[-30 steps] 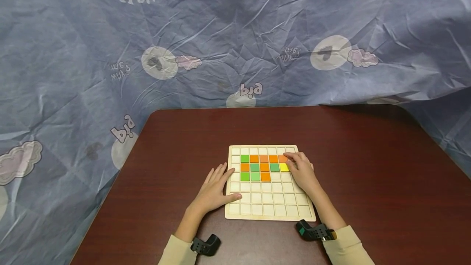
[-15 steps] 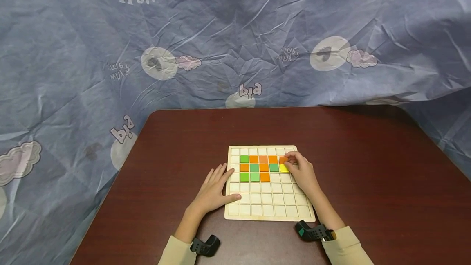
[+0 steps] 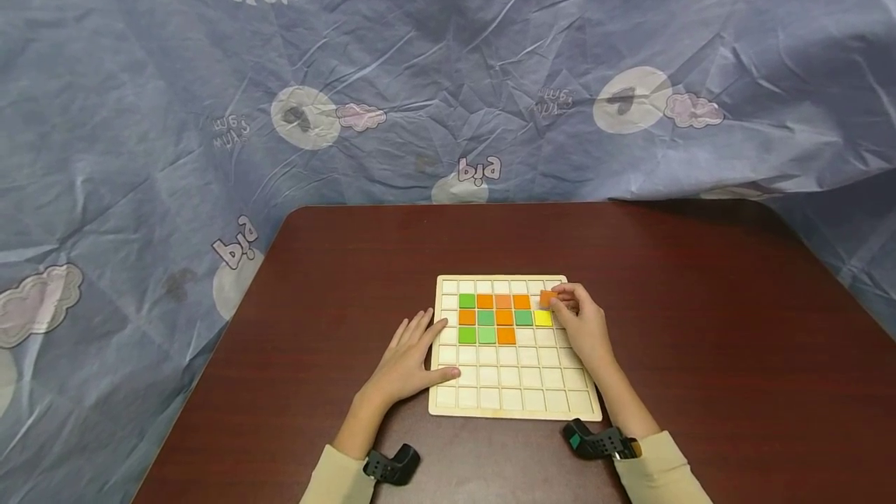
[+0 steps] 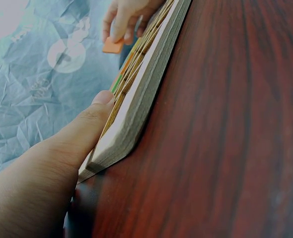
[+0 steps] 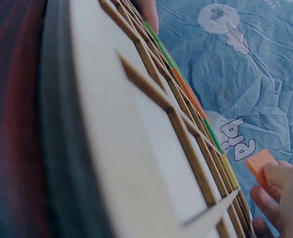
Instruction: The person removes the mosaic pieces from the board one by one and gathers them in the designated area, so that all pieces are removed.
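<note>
A pale wooden grid board [image 3: 514, 403] lies on the table, with green, orange and yellow square tiles set in some of its cells. Between thumb and fingers, my right hand [image 3: 586, 329] pinches an orange tile [image 3: 548, 299], raised above the board near its far right corner. The right wrist view also shows this orange tile [image 5: 260, 163] apart from the grid. My left hand [image 3: 399, 368] rests on the board's left edge with fingers spread, and its thumb [image 4: 82, 129] lies on the rim. Just below the lifted tile, a yellow tile [image 3: 543, 319] sits in its cell.
The dark red-brown table [image 3: 350, 271] extends around the board on all sides. Behind it hangs a wrinkled blue cloth [image 3: 420, 61] with printed pictures and letters. A black wrist device [image 3: 393, 465] is strapped to each wrist.
My right hand has lifted the orange tile out of the second row's cell and moved it slightly right, baring that pale cell. The left hand stays in place.
</note>
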Available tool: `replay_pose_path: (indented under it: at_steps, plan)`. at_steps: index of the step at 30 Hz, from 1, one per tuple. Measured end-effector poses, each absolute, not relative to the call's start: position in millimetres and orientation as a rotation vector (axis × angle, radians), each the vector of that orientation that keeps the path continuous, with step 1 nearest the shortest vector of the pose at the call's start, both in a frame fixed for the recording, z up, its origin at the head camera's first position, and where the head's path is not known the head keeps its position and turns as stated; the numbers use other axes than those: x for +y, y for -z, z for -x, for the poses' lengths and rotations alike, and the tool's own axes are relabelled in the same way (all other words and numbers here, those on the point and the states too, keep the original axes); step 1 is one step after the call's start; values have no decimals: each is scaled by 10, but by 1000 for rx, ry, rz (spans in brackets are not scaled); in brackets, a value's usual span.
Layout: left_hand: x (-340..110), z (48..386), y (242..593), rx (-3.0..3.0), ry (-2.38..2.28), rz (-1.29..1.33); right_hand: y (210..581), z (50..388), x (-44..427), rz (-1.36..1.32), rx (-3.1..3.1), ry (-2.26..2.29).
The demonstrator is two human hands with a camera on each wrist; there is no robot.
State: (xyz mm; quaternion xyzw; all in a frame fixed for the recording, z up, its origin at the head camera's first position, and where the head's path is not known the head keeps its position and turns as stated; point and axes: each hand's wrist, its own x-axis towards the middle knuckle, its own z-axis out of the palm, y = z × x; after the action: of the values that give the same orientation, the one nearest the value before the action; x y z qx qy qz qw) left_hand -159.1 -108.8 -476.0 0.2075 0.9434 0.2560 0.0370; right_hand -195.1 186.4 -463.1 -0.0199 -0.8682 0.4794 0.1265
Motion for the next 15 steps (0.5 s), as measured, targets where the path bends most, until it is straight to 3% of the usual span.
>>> replay_pose_path:
  at_steps: [15]
  plan:
    - [-1092, 1596, 4759, 2892, -799, -637, 4566, 1966, 2187, 190, -2456, -1443]
